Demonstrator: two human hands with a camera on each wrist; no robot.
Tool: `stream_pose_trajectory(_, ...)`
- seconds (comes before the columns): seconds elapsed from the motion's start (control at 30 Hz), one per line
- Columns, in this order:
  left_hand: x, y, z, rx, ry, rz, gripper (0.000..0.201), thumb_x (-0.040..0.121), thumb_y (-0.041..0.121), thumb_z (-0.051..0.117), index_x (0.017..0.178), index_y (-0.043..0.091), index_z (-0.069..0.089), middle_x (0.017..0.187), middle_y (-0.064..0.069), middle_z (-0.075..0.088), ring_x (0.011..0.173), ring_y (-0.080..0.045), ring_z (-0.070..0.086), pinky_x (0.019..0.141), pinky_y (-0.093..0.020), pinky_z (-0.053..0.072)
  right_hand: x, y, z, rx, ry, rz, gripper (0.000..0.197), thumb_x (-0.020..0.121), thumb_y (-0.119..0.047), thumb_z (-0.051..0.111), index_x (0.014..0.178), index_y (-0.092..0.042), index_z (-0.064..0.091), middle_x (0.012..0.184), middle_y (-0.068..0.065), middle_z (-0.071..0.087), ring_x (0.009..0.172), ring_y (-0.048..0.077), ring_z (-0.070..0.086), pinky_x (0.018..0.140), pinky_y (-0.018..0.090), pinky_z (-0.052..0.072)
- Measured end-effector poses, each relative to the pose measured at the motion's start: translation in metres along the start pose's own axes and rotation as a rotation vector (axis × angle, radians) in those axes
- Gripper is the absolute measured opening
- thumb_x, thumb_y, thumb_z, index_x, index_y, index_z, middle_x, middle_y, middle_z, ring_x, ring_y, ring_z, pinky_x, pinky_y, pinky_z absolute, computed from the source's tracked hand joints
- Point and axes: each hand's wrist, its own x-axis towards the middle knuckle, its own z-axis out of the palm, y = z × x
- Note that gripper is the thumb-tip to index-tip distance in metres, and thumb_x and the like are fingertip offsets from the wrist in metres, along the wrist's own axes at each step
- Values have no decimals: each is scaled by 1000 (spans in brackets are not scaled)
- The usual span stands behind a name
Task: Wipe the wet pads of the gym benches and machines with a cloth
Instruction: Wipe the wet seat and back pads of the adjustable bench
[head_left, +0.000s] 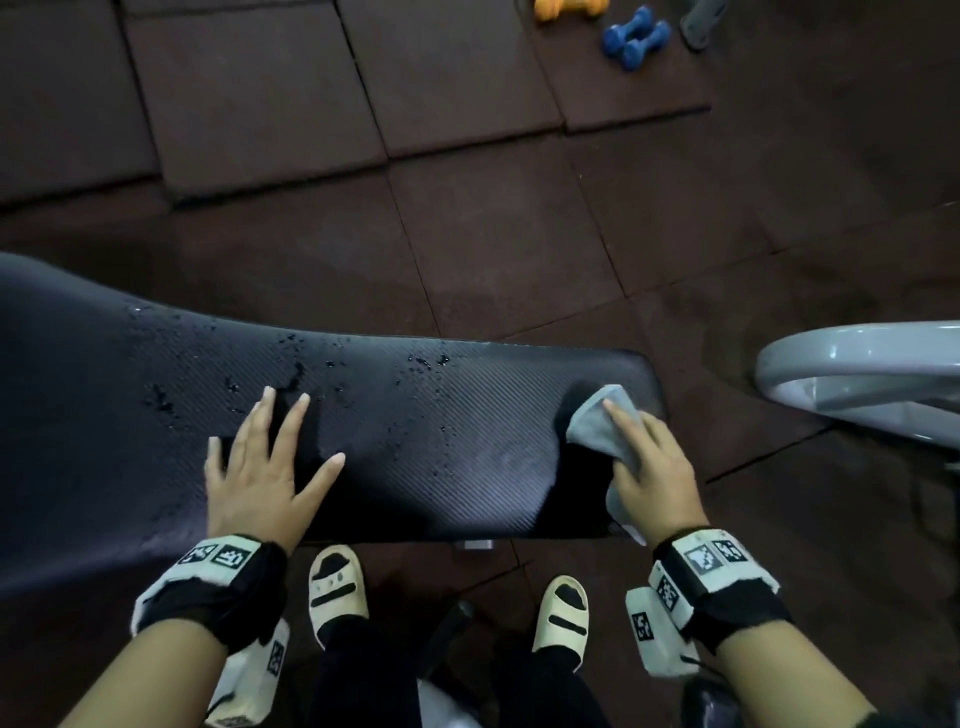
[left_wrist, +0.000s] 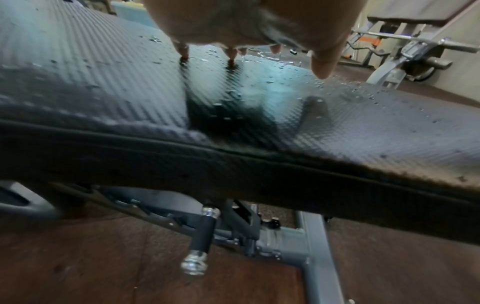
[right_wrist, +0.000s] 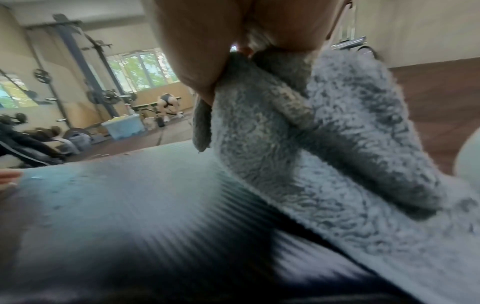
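Grey fluffy cloth (head_left: 608, 421) sits at the right end of the black bench pad (head_left: 415, 441), bunched under the right hand (head_left: 652, 470). Right grip: fingers and thumb curled round the cloth, holding it against the pad; index finger lies straight along its top. A tail of cloth hangs over the near edge of the pad below the palm. Right wrist view shows the same cloth (right_wrist: 324, 144) pinched at the palm, its pile touching the ribbed pad surface (right_wrist: 130, 216).

Left hand (head_left: 265, 462) lies flat on the pad near its middle, well apart from the cloth. Left grip: wide, fingers spread and straight, holding nothing. In the left wrist view the fingertips (left_wrist: 183, 54) touch the wet surface.

Water droplets (head_left: 291, 364) are scattered over the pad's far half, between and beyond the two hands; the patch just left of the cloth looks duller and streaked.

Below the pad: grey bench frame (left_wrist: 306, 246) with a black adjustment pin (left_wrist: 202, 236). Dark rubber floor tiles (head_left: 493, 234) all round. Blue dumbbells (head_left: 636, 39) and a yellow dumbbell (head_left: 569, 8) lie on the floor far off. Grey machine frame (head_left: 862, 369) at right. Feet in pale slides (head_left: 337, 587) stand under the near edge.
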Motion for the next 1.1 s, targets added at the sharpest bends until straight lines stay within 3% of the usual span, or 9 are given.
stream_pose_trajectory(0.2,2,-55,-18,44,19,-84,81,76,77,20,148,40,23,161,2,3,147,-13,-2,114,-54,-4,15,-76,27,134,-6,-131,62,77,-7,50,137,-23,48,129,7,51,109,24,53,97,32,41)
stream_pose_trajectory(0.3,5,-73,-23,65,-40,-85,84,74,82,13,149,45,9,160,9,-11,144,-8,-19,111,-51,-17,20,-85,49,-14,-86,-62,57,85,-39,43,141,-32,41,144,6,40,117,33,46,101,43,39)
stream_pose_trajectory(0.4,6,-76,-22,100,-78,-62,84,73,85,4,147,47,-5,155,14,-26,141,-7,-29,105,-45,-29,13,-73,68,-287,-229,-1,61,86,-64,25,144,-47,21,157,-1,19,136,41,25,108,56,27)
stream_pose_trajectory(0.5,8,-77,-21,106,-88,-69,81,74,85,2,145,48,-9,153,14,-29,140,-7,-31,102,-44,-33,9,-59,71,-363,-224,-76,57,90,-61,25,145,-50,13,157,-1,21,136,44,26,104,62,30)
stream_pose_trajectory(0.57,7,-78,-20,108,-90,-61,80,74,84,3,145,48,-10,153,14,-29,140,-8,-31,102,-44,-34,9,-53,70,-383,-241,-79,56,91,-60,24,144,-53,8,157,-2,19,140,40,20,108,60,22)
stream_pose_trajectory(0.7,9,-79,-18,104,-100,-62,77,75,83,4,143,50,-13,152,14,-32,139,-9,-32,101,-44,-34,32,-54,73,-348,-236,-13,60,90,-55,22,147,-37,14,158,5,14,143,38,11,111,57,16)
stream_pose_trajectory(0.87,9,-79,-15,109,-89,-86,77,75,83,2,142,51,-15,152,14,-33,139,-9,-33,101,-45,-33,103,-93,92,-395,-234,16,56,95,-44,31,147,-24,31,154,16,23,138,48,17,112,54,14)
stream_pose_trajectory(1.0,10,-82,-11,100,-66,-94,75,76,84,3,142,52,-13,153,16,-29,141,-9,-28,104,-46,-30,118,-145,123,-418,-279,-298,51,91,-39,31,132,-20,55,136,20,51,121,53,43,102,58,32)
stream_pose_trajectory(1.1,9,-82,-10,101,-54,-91,73,78,83,4,142,53,-14,153,16,-27,142,-9,-26,106,-47,-28,91,-161,136,-410,-271,-484,46,90,-32,41,135,-26,52,141,13,48,127,48,39,107,55,31)
